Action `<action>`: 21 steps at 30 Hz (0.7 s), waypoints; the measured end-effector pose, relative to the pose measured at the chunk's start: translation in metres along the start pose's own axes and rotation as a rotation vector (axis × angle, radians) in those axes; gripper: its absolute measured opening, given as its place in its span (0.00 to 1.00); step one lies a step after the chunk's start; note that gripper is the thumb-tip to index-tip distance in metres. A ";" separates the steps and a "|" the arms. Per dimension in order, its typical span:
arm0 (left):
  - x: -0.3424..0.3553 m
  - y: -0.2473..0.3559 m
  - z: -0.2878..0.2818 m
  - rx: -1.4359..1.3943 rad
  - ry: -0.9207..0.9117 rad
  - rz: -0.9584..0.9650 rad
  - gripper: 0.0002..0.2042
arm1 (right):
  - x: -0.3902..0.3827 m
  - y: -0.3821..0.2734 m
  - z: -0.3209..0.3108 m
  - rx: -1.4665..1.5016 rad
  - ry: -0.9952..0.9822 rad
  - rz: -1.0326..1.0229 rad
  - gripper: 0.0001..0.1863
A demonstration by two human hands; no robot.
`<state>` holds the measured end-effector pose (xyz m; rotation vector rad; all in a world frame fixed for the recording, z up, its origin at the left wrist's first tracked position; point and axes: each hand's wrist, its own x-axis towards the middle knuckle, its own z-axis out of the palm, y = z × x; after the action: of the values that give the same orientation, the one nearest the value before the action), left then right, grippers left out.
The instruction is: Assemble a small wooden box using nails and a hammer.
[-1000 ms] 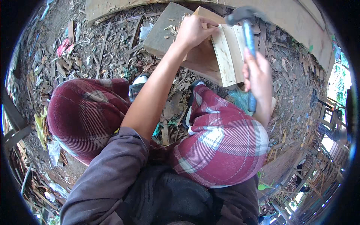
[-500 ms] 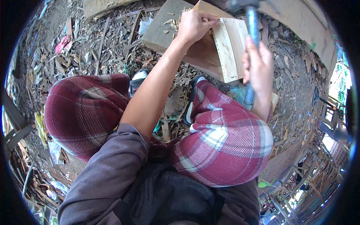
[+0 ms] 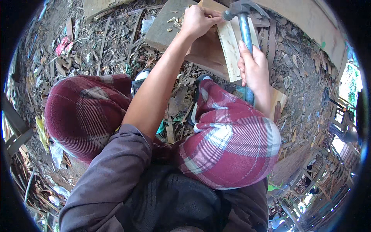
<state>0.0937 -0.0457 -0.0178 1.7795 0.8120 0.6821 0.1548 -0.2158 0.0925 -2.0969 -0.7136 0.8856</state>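
Note:
My right hand [image 3: 253, 67] grips the shaft of a claw hammer [image 3: 244, 29], whose metal head hangs beside my left fingertips. My left hand [image 3: 197, 21] has its fingers pinched at the top end of a pale wooden slat [image 3: 228, 54]; anything between the fingertips is too small to make out. The slat lies alongside another pale strip over a brown wooden piece [image 3: 205, 52], on a grey block [image 3: 162, 23] with wood chips on it. My knees, in red plaid cloth [image 3: 228, 150], frame my forearms.
The ground [image 3: 89, 54] is littered with sticks, chips, leaves and plastic scraps. Another piece of wood [image 3: 278, 106] lies beside my right knee. A large board [image 3: 313, 34] borders the upper right, and piled timber and a frame stand at the right rim.
The hammer has moved up and left, its head now by my left fingertips. My left hand stays pinched at the slat's top. The whole view has shifted slightly.

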 end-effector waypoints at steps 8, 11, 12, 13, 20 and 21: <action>-0.001 0.006 0.004 0.033 -0.032 -0.015 0.11 | -0.008 -0.006 -0.012 -0.015 0.068 -0.076 0.21; 0.003 -0.003 -0.005 0.072 -0.041 -0.037 0.13 | -0.001 -0.012 -0.007 -0.079 -0.022 -0.039 0.21; 0.000 -0.005 -0.005 0.018 -0.015 0.011 0.13 | -0.008 -0.019 -0.007 0.024 0.031 -0.075 0.22; -0.002 -0.007 -0.004 -0.035 0.011 0.057 0.13 | -0.012 -0.021 -0.007 0.128 0.083 -0.110 0.22; 0.004 -0.001 -0.004 0.017 -0.037 -0.011 0.13 | 0.000 -0.007 -0.012 -0.085 0.053 -0.087 0.20; -0.003 0.000 -0.006 0.102 -0.035 -0.025 0.13 | -0.007 -0.013 -0.012 -0.079 0.099 -0.133 0.20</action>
<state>0.0873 -0.0453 -0.0159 1.8644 0.8569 0.6012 0.1574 -0.2189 0.1112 -2.1197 -0.8365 0.6860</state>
